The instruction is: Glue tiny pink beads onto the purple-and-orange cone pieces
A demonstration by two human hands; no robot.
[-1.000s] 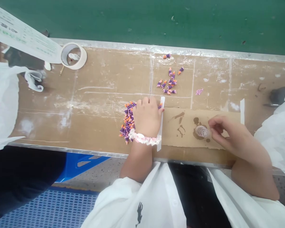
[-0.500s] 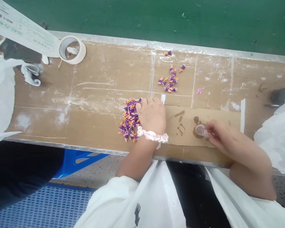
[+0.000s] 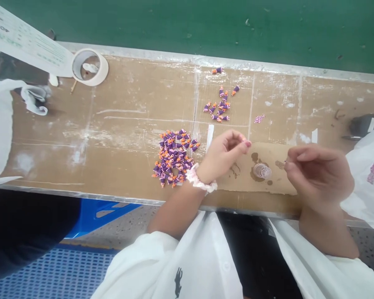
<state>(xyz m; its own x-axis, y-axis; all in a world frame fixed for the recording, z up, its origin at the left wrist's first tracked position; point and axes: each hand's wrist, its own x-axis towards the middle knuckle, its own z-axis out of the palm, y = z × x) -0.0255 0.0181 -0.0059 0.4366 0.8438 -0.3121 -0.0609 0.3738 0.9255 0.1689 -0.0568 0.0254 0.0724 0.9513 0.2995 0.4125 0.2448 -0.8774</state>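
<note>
Purple-and-orange figures (image 3: 174,157) are lying heaped just left of the left hand (image 3: 220,158), whose bracelet (image 3: 195,176) is sitting right at the heap's edge. That hand is bringing thumb and fingertips together above the cardboard strip (image 3: 277,187); whether a piece is resting in the pinch, the view is not telling. The right hand (image 3: 322,178) is hovering opposite, fingers curled and tips close; something tiny may be showing there, too small to name, so its hold is staying uncertain. Between the hands, a clear cup (image 3: 262,169) is standing among dark stains (image 3: 254,157). Good work here is probably depending on light, steady pinches, with fingertips facing each other in plain sight.

Beyond the left hand, loose figures (image 3: 223,106) are lying scattered, and pink bits (image 3: 259,119) are gathering beyond the gap between the hands. A white bag (image 3: 361,182) is crowding the right hand's outer side. Far left of both hands, a tape roll (image 3: 104,69) is resting. The cup is perhaps getting most in the way, since a careless wrist could be knocking it.
</note>
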